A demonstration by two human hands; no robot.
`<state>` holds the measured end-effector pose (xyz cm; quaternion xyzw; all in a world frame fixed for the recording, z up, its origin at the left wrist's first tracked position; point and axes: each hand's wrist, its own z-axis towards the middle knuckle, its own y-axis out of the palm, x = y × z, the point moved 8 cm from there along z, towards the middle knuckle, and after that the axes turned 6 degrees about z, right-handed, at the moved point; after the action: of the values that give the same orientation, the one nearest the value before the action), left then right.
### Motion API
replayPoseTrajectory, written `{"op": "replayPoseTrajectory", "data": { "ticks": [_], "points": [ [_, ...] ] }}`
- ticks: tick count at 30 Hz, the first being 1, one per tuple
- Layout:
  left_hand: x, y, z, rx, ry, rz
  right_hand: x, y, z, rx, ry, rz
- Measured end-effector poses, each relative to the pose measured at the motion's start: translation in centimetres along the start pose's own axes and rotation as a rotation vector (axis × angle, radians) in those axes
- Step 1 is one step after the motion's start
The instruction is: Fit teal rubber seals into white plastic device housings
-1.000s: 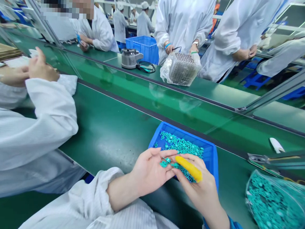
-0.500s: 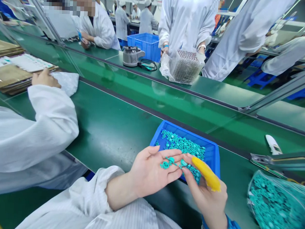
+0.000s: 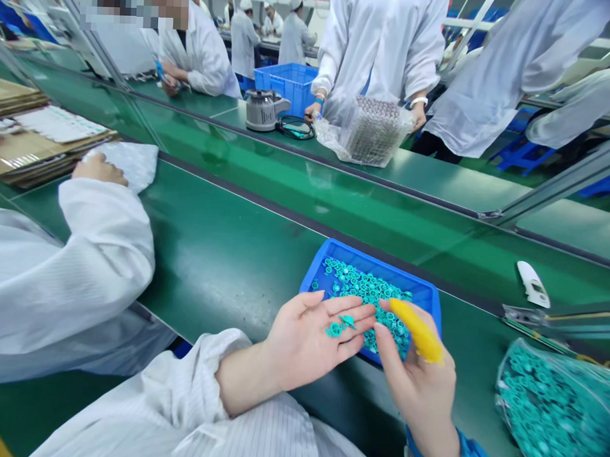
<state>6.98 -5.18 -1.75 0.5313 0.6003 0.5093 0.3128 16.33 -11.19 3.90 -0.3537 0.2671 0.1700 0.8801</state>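
My left hand lies palm up and flat over the near edge of a blue tray. A few small teal plastic pieces rest loose on its fingers. Just right of those fingertips is my right hand, with a yellow cover on its index finger. Its thumb and index tips stand a little apart, and I see nothing between them. Below and behind both hands, many teal ring-shaped pieces are spread over the tray's floor. The hands hide part of the tray's near side.
A clear bag of teal pieces lies at the right, near a white handheld device. At left, a co-worker's sleeve reaches toward stacked cardboard. Across the divider, another person handles a bubble-wrapped block.
My right thumb and index finger have drawn back from the left fingertips and parted; the teal piece between them is gone from there. The person opposite has shifted their hands on the wrapped block.
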Motion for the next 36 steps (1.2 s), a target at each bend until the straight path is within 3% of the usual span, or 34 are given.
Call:
{"op": "replayPoseTrajectory", "data": {
  "ticks": [3, 11, 17, 24, 29, 36],
  "points": [
    [0.0, 0.5, 0.1, -0.063, 0.015, -0.016, -0.9, 1.6, 0.0, -0.119, -0.036, 0.018],
    [0.0, 1.0, 0.1, -0.119, 0.021, -0.018, -1.7, 2.5, 0.0, -0.173, 0.0, 0.075],
    [0.0, 1.2, -0.2, -0.129, 0.007, -0.014, -2.5, 1.8, 0.3, -0.127, -0.048, 0.052],
    [0.3, 0.0, 0.1, 0.039, 0.065, -0.019, -1.5, -0.5, 0.6, 0.075, 0.006, -0.068],
    [0.3, 0.2, 0.4, 0.003, 0.086, 0.017, -3.2, 3.4, -0.4, -0.359, -0.249, -0.04],
    [0.0, -0.4, 0.2, 0.028, 0.023, 0.05, -1.1, 2.5, 0.1, -0.268, -0.18, -0.042]
  ]
}}
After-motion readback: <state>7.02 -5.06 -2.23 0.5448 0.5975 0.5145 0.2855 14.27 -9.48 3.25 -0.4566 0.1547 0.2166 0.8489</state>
